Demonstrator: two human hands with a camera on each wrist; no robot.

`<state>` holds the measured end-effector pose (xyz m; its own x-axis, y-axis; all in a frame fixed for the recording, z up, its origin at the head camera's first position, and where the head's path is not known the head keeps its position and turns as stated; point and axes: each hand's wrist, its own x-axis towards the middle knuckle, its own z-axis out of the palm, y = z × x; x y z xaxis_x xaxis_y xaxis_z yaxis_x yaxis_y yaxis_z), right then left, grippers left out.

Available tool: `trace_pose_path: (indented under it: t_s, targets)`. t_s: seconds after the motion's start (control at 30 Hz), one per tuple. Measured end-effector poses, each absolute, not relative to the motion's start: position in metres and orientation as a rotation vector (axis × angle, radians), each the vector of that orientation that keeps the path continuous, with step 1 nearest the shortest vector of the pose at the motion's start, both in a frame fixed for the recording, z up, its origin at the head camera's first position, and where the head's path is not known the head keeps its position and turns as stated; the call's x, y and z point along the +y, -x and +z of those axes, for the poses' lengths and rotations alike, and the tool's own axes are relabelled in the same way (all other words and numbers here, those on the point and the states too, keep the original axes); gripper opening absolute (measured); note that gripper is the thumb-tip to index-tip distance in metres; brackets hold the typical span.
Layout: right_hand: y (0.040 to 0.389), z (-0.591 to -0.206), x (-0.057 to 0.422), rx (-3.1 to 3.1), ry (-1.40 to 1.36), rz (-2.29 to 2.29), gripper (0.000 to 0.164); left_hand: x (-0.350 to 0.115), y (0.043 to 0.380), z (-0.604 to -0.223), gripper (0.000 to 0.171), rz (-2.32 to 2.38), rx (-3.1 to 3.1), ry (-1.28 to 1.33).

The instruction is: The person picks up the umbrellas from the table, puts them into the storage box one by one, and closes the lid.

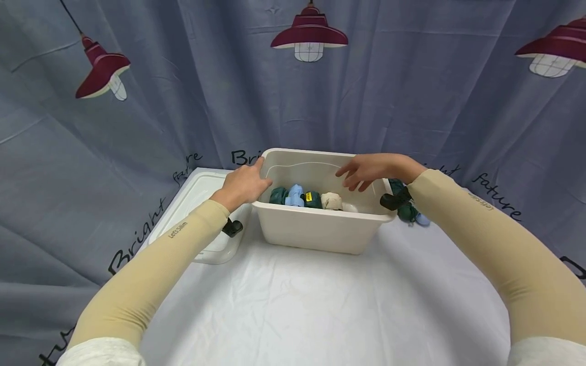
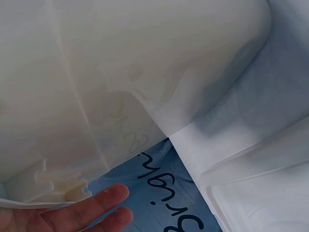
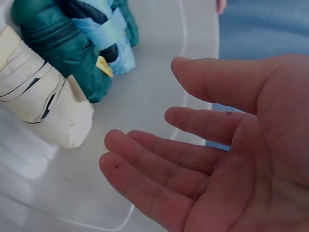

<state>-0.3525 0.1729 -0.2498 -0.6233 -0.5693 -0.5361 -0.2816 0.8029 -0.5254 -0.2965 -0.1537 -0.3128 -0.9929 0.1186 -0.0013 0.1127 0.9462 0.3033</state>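
Note:
A white plastic storage box (image 1: 316, 226) stands on the table in the head view. Along its inside lie folded umbrellas: a light blue one (image 1: 295, 195) between two dark green ones (image 1: 313, 200), and a cream umbrella (image 1: 331, 201) at the right of the row. My left hand (image 1: 242, 184) holds the box's left rim, its thumb over the inner side; the left wrist view shows fingers (image 2: 104, 198) along the outside. Over the right part of the box hovers my right hand (image 1: 368, 170), fingers spread and holding nothing. The right wrist view shows its palm (image 3: 231, 179) beside the cream umbrella.
A white lid (image 1: 215, 249) lies flat on the table left of the box. More dark green and blue bundles (image 1: 407, 212) lie right of the box, partly hidden by my right wrist. White cloth (image 1: 311, 305) covers the table; a grey-blue curtain (image 1: 229, 76) hangs behind.

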Motion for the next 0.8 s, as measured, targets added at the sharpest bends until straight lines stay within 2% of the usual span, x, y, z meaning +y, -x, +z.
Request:
trace_pose_path:
  t_s: [0.8]
  targets:
    - [0.316,-0.221,0.228,2.504,0.656,-0.735,0.06,-0.153,0.295,-0.312,0.078,0.465,3.078,-0.178]
